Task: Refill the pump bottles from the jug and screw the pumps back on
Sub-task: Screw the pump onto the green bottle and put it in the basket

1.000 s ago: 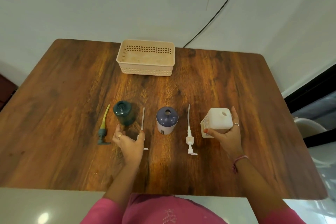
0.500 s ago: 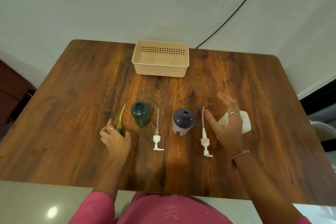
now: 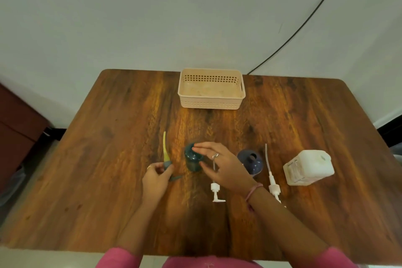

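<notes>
A dark green bottle (image 3: 192,159) stands open-topped near the table's middle. My right hand (image 3: 221,165) reaches across to it, fingers spread around its right side and top, touching or nearly touching it. My left hand (image 3: 157,177) is closed on the head of the green pump (image 3: 165,154), whose yellow tube points away from me. A purple bottle (image 3: 251,161) stands open to the right. One white pump (image 3: 216,191) lies partly under my right hand, another white pump (image 3: 270,178) lies right of the purple bottle. The white jug (image 3: 309,167) stands at the right.
A beige perforated basket (image 3: 211,89) sits at the far middle of the wooden table (image 3: 108,159). A black cable (image 3: 304,22) runs down the wall behind. A dark cabinet (image 3: 17,128) stands off the left edge.
My right hand has let go of the jug and swung left to the green bottle. My left hand has moved left and closed on the green pump.
</notes>
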Demonstrator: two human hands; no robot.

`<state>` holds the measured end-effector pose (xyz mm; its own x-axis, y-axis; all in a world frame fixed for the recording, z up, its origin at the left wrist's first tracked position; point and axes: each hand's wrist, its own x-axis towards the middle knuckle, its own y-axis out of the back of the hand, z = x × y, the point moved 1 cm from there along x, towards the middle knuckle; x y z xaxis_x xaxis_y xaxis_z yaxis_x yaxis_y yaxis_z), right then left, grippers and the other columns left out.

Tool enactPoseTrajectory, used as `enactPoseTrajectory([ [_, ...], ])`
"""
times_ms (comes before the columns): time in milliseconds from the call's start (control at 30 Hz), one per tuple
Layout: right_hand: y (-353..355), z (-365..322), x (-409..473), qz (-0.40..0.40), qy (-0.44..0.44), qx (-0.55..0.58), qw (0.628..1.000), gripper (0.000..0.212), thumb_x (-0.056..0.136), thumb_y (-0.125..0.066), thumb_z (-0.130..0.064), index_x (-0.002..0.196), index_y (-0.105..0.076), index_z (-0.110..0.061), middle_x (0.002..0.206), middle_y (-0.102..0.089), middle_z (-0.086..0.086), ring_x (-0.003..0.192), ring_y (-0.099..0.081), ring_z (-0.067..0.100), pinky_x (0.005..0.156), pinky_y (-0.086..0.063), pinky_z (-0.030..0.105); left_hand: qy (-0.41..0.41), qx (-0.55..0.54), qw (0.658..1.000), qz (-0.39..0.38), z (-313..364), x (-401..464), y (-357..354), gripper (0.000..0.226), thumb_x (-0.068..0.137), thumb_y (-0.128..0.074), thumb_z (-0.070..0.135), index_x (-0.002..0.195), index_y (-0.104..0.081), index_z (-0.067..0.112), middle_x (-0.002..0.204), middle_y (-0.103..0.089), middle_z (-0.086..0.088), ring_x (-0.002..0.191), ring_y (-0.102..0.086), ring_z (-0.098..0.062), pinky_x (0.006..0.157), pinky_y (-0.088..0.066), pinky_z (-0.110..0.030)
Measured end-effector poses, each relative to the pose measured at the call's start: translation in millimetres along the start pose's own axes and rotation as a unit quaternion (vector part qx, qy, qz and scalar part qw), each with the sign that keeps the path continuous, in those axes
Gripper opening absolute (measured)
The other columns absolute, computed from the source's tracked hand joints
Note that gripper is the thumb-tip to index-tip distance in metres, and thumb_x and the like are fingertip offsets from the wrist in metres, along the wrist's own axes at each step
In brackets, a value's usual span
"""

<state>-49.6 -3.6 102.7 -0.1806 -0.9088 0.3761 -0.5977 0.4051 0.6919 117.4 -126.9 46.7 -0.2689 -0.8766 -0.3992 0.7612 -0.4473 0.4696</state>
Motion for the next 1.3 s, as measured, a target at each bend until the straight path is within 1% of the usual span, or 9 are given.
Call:
enactPoseTrajectory([
  [167, -12, -12, 22, -0.092, 0.026, -0.023, 0.995, 0.062, 0.088, -0.062, -0.021, 0.143, -0.034, -0.022, 0.146, -0.04, 0.0, 0.13, -0.044, 0.014, 0.103, -0.045, 0.032, -0.075, -0.114, 0.987, -0.084, 66, -22, 16, 0.02, 0.084, -0.072, 0.027, 0.095, -0.062, 0.014, 0.086, -0.065, -0.009, 0.074, -0.064, -0.017, 0.061, -0.052, -0.029],
  [300, -3, -15, 38, -0.037, 0.052, 0.0, 0.998, 0.051, 0.087, -0.061, -0.028, 0.133, -0.049, -0.01, 0.136, -0.05, 0.006, 0.124, -0.047, 0.013, 0.108, -0.035, 0.021, -0.155, -0.031, 0.963, -0.218, 102, -36, 30, 0.025, 0.083, -0.072, 0.031, 0.105, -0.063, 0.022, 0.095, -0.069, 0.005, 0.086, -0.067, -0.007, 0.069, -0.053, -0.021],
  [400, 8, -3, 45, 0.032, 0.02, 0.006, 0.999, 0.047, 0.083, -0.07, -0.016, 0.127, -0.055, -0.01, 0.128, -0.058, 0.006, 0.12, -0.05, 0.009, 0.104, -0.041, 0.024, -0.197, -0.081, 0.935, -0.283, 109, -27, 41, 0.037, 0.084, -0.067, 0.033, 0.117, -0.063, 0.02, 0.106, -0.069, 0.005, 0.09, -0.065, -0.001, 0.072, -0.051, -0.015],
  [533, 20, 2, 41, 0.126, -0.115, 0.121, 0.978, 0.038, 0.084, -0.069, -0.025, 0.121, -0.058, -0.023, 0.108, -0.062, -0.01, 0.101, -0.061, 0.007, 0.089, -0.051, 0.027, -0.178, -0.012, 0.961, -0.213, 75, 14, 29, 0.046, 0.09, -0.065, 0.02, 0.134, -0.05, 0.02, 0.128, -0.059, 0.001, 0.111, -0.058, -0.01, 0.091, -0.051, -0.024],
  [733, 29, 16, 31, 0.247, -0.182, 0.216, 0.927, 0.03, 0.082, -0.07, -0.01, 0.109, -0.058, -0.011, 0.115, -0.064, 0.007, 0.102, -0.063, 0.018, 0.082, -0.055, 0.03, -0.154, 0.118, 0.944, -0.267, 26, 37, -29, 0.107, 0.069, -0.085, 0.028, 0.152, -0.018, 0.018, 0.151, -0.037, 0.002, 0.139, -0.036, -0.016, 0.111, -0.03, -0.027],
  [933, 36, 33, 25, 0.299, -0.19, 0.164, 0.921, 0.027, 0.081, -0.074, -0.025, 0.105, -0.063, -0.021, 0.107, -0.059, 0.015, 0.095, -0.063, 0.034, 0.078, -0.056, 0.045, -0.17, 0.043, 0.962, -0.211, 15, 39, -55, 0.072, 0.069, -0.084, 0.016, 0.131, -0.047, 0.022, 0.122, -0.055, 0.01, 0.122, -0.052, -0.014, 0.087, -0.032, -0.005],
  [1167, 58, 19, 35, 0.331, -0.206, 0.178, 0.903, 0.035, 0.079, -0.071, -0.016, 0.109, -0.061, 0.0, 0.094, -0.069, 0.002, 0.086, -0.068, 0.014, 0.075, -0.054, 0.02, -0.159, -0.013, 0.974, -0.16, 27, 33, -50, 0.072, 0.066, -0.087, 0.017, 0.125, -0.046, 0.026, 0.123, -0.052, 0.007, 0.115, -0.049, -0.01, 0.089, -0.038, -0.016],
  [1233, 71, 15, 41, 0.332, -0.212, 0.19, 0.899, 0.032, 0.079, -0.071, -0.011, 0.107, -0.062, 0.0, 0.09, -0.069, -0.012, 0.085, -0.068, 0.006, 0.074, -0.052, 0.015, -0.166, -0.042, 0.974, -0.15, 37, 30, -47, 0.078, 0.059, -0.089, 0.027, 0.123, -0.044, 0.033, 0.128, -0.051, 0.003, 0.117, -0.049, -0.013, 0.095, -0.043, -0.026],
  [1300, 84, 8, 49, 0.329, -0.21, 0.206, 0.897, 0.032, 0.078, -0.072, -0.013, 0.107, -0.063, 0.0, 0.091, -0.07, -0.006, 0.085, -0.067, 0.006, 0.075, -0.053, 0.018, -0.176, -0.065, 0.972, -0.14, 51, 25, -44, 0.08, 0.049, -0.085, 0.041, 0.118, -0.043, 0.04, 0.126, -0.05, 0.002, 0.117, -0.05, -0.015, 0.098, -0.048, -0.035],
])
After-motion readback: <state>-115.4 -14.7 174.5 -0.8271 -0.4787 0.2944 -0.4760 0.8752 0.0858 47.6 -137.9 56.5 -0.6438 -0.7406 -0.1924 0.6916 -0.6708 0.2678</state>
